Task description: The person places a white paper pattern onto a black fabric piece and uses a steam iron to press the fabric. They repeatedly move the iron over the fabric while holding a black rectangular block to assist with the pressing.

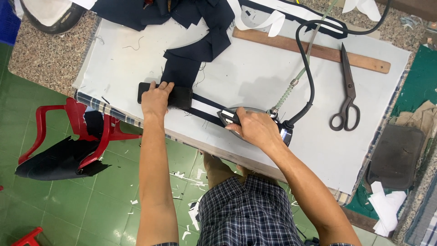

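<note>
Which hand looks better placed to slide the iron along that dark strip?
Probably the right hand: it already grips the iron on the dark strip. The left hand lies flat on a black block, pinning the strip.

Navy fabric strip w/ black block, white board cover, red chair, green floor, plaid shorts.

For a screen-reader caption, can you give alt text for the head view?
The right hand grips an iron on a navy fabric strip; the left hand presses a dark block onto it. Scissors lie nearby.
</note>
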